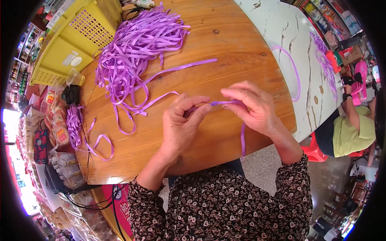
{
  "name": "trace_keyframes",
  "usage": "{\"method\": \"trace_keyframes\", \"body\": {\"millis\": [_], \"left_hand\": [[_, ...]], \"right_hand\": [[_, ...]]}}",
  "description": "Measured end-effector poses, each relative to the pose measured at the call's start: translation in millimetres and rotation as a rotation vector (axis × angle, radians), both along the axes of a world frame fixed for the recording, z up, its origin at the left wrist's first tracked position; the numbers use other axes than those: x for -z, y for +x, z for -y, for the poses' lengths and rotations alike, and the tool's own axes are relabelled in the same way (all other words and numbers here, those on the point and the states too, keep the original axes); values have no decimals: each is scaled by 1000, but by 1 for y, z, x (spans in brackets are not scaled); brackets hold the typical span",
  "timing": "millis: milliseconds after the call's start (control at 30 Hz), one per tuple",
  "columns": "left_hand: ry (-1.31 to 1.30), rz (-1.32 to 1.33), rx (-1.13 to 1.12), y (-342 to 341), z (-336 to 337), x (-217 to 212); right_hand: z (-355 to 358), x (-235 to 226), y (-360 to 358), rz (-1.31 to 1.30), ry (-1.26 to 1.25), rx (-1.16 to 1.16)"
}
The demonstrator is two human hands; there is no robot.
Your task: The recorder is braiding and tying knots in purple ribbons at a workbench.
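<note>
Both hands are closed on a narrow purple ribbon (227, 103) above the front part of the wooden table. My left hand (181, 122) pinches it between thumb and forefinger, beside what looks like a small knot. With bent fingers, my right hand (254, 107) grips the other stretch, and a loose end (243, 140) hangs below that hand. Beyond my left hand lies a big tangled heap of purple ribbons (138, 44), some strands trailing toward me. The part of the ribbon inside each hand is hidden.
A yellow plastic basket (86, 30) stands at the back left, with a clear cup (75, 76) near it. A smaller ribbon bundle (74, 124) lies at the table's left edge. On the right, a white marbled table (277, 24) carries more ribbons; a person in a light green top (356, 130) sits beyond.
</note>
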State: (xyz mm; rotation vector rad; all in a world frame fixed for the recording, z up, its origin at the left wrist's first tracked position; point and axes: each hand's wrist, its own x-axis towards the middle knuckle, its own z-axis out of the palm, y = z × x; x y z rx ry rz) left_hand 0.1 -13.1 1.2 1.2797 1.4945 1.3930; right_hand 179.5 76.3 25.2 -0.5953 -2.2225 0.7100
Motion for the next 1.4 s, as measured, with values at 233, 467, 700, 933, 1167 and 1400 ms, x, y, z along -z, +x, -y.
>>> {"method": "trace_keyframes", "body": {"millis": [233, 467, 700, 933, 1167, 1400], "left_hand": [[-77, 163, -7, -3, 3, -3], [-132, 535, 40, -4, 9, -8], [-109, 471, 49, -5, 7, -9], [44, -78, 100, -24, 7, -19], [231, -225, -97, -85, 29, -20], [261, -356, -243, -140, 74, -27]], "right_hand": [[-4, 5, -16, -16, 250, -114], [0, 10, -20, -113, 249, -123], [3, 4, -26, -103, 261, -115], [0, -3, -19, -41, 373, -113], [-26, -16, 44, -171, 116, 173], [-64, 4, 118, -435, -248, 489]]}}
